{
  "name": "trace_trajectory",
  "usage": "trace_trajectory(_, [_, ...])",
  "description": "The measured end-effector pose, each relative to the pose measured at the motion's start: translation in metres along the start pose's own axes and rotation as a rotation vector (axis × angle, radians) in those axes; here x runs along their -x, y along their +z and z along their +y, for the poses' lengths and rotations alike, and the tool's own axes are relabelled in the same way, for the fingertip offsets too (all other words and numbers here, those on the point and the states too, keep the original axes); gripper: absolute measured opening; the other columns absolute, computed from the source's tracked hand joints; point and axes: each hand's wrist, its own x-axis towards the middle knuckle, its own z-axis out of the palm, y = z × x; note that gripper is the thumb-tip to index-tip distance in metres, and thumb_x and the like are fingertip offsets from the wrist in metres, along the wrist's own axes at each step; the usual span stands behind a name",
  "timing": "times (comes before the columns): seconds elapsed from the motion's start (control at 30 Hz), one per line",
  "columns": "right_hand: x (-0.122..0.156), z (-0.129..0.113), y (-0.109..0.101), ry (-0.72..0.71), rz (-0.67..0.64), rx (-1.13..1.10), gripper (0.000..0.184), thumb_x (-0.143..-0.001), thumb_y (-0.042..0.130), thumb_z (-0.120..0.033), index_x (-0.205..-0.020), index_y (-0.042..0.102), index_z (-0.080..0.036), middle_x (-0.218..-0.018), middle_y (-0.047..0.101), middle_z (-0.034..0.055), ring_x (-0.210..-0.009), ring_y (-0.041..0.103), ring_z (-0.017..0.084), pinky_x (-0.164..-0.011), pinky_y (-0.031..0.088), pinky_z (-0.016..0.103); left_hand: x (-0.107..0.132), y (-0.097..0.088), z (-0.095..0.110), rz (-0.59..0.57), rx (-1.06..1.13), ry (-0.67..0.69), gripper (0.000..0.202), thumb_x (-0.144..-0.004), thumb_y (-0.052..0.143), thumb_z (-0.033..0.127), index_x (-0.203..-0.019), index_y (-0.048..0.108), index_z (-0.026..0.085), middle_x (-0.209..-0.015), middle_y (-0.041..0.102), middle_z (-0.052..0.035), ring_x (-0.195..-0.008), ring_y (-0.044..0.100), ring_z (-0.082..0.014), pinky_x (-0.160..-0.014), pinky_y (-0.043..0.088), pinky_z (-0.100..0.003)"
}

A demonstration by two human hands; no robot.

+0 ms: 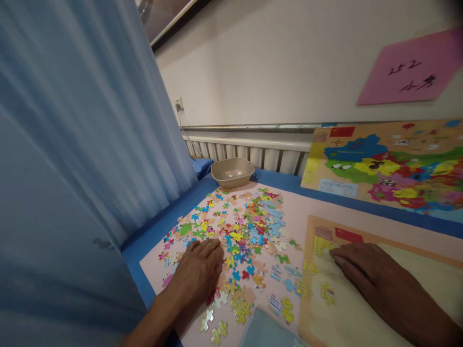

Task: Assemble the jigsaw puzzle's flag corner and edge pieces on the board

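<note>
My left hand [202, 267] lies palm down on the loose jigsaw pieces [237, 236], its fingers slightly bent and its thumb hidden. Over the upper left part of a puzzle board [361, 308] is my right hand [376, 274], thumb and forefinger close together beside joined yellow pieces [321, 245]. Whether a piece is between those fingertips cannot be made out. A red flag section [349, 235] shows at the board's top edge, just behind the right hand. Another yellow piece cluster [327, 293] rests inside the frame, and some yellow pieces [306, 288] overlap its left edge.
A beige basin [233, 172] with a few pieces stands at the back. Against the wall leans a colourful map picture [383, 166]. A blue curtain [90, 120] hangs on the left. Near the front edge lies a translucent bluish sheet or box [267, 330].
</note>
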Motion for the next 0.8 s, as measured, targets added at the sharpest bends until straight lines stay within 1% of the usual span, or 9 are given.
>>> trace_trajectory(0.07, [0.000, 0.000, -0.001, 0.025, -0.039, -0.016, 0.056, -0.102, 0.036, -0.060, -0.083, 0.076, -0.027, -0.085, 0.079, 0.0089, -0.080, 0.073, 0.030, -0.071, 0.060, 0.045, 0.005, -0.002, -0.003, -0.001, -0.015, -0.040, 0.025, -0.102, 0.047, 0.015, -0.117, 0.065, 0.023, -0.139, 0.070, -0.0070, -0.129, 0.064, -0.0265, -0.106, 0.047, -0.052])
trace_trajectory(0.17, [0.000, 0.000, 0.000, 0.038, -0.056, -0.029, 0.055, -0.102, 0.035, -0.059, -0.084, 0.076, -0.026, -0.087, 0.078, 0.0096, -0.081, 0.072, 0.031, -0.073, 0.059, 0.046, 0.014, -0.009, -0.005, 0.032, -0.009, -0.104, 0.025, -0.104, 0.044, 0.016, -0.111, 0.067, 0.023, -0.134, 0.072, -0.0074, -0.124, 0.066, -0.0261, -0.105, 0.047, -0.052])
trace_trajectory(0.33, [0.001, 0.002, 0.002, 0.013, -0.041, -0.024, 0.053, -0.102, 0.038, -0.058, -0.086, 0.077, -0.025, -0.088, 0.079, 0.0092, -0.082, 0.072, 0.031, -0.074, 0.059, 0.047, 0.017, -0.014, -0.006, 0.073, 0.016, -0.168, 0.026, -0.104, 0.045, 0.018, -0.097, 0.069, 0.022, -0.120, 0.076, -0.0064, -0.112, 0.069, -0.0241, -0.100, 0.049, -0.048])
trace_trajectory(0.43, [0.001, 0.002, 0.002, -0.010, -0.030, -0.024, 0.053, -0.103, 0.037, -0.056, -0.086, 0.076, -0.024, -0.088, 0.078, 0.0091, -0.081, 0.071, 0.030, -0.074, 0.059, 0.046, 0.012, -0.011, -0.006, 0.109, -0.001, -0.118, 0.026, -0.104, 0.044, 0.018, -0.103, 0.069, 0.023, -0.125, 0.075, -0.0067, -0.117, 0.068, -0.0238, -0.101, 0.049, -0.046])
trace_trajectory(0.53, [0.001, 0.002, 0.003, -0.014, -0.016, -0.016, 0.053, -0.104, 0.037, -0.056, -0.086, 0.076, -0.024, -0.087, 0.079, 0.0091, -0.081, 0.071, 0.030, -0.073, 0.058, 0.046, 0.004, -0.008, -0.005, 0.038, -0.019, 0.014, 0.026, -0.102, 0.046, 0.016, -0.118, 0.066, 0.024, -0.140, 0.069, -0.0065, -0.129, 0.063, -0.0249, -0.106, 0.046, -0.048])
trace_trajectory(0.6, [0.002, 0.002, 0.004, -0.009, -0.011, -0.013, 0.053, -0.103, 0.038, -0.056, -0.087, 0.076, -0.023, -0.087, 0.079, 0.0092, -0.081, 0.072, 0.030, -0.073, 0.058, 0.046, 0.001, -0.007, -0.003, 0.040, -0.041, 0.010, 0.026, -0.100, 0.048, 0.016, -0.118, 0.065, 0.023, -0.140, 0.069, -0.0068, -0.131, 0.062, -0.0272, -0.108, 0.042, -0.053])
trace_trajectory(0.67, [0.002, 0.002, 0.004, -0.003, -0.012, -0.016, 0.053, -0.103, 0.037, -0.057, -0.087, 0.076, -0.023, -0.087, 0.079, 0.0091, -0.081, 0.071, 0.029, -0.073, 0.058, 0.046, 0.001, -0.008, -0.001, 0.087, -0.049, -0.046, 0.023, -0.100, 0.048, 0.016, -0.112, 0.067, 0.022, -0.131, 0.073, -0.0075, -0.126, 0.063, -0.0283, -0.107, 0.041, -0.054])
trace_trajectory(0.73, [0.002, 0.002, 0.005, -0.001, -0.019, -0.015, 0.053, -0.104, 0.037, -0.056, -0.087, 0.075, -0.024, -0.087, 0.079, 0.0088, -0.081, 0.071, 0.029, -0.074, 0.058, 0.046, 0.002, -0.010, 0.003, 0.103, 0.000, -0.083, 0.023, -0.102, 0.046, 0.016, -0.103, 0.068, 0.021, -0.117, 0.076, -0.0072, -0.114, 0.066, -0.0262, -0.101, 0.044, -0.049])
trace_trajectory(0.8, [0.003, 0.003, 0.004, -0.008, -0.027, -0.011, 0.053, -0.104, 0.037, -0.056, -0.087, 0.075, -0.024, -0.088, 0.078, 0.0086, -0.081, 0.071, 0.029, -0.075, 0.058, 0.046, 0.003, -0.011, 0.007, 0.085, 0.100, -0.075, 0.023, -0.103, 0.048, 0.019, -0.096, 0.069, 0.022, -0.105, 0.075, -0.0052, -0.102, 0.066, -0.0227, -0.092, 0.046, -0.043])
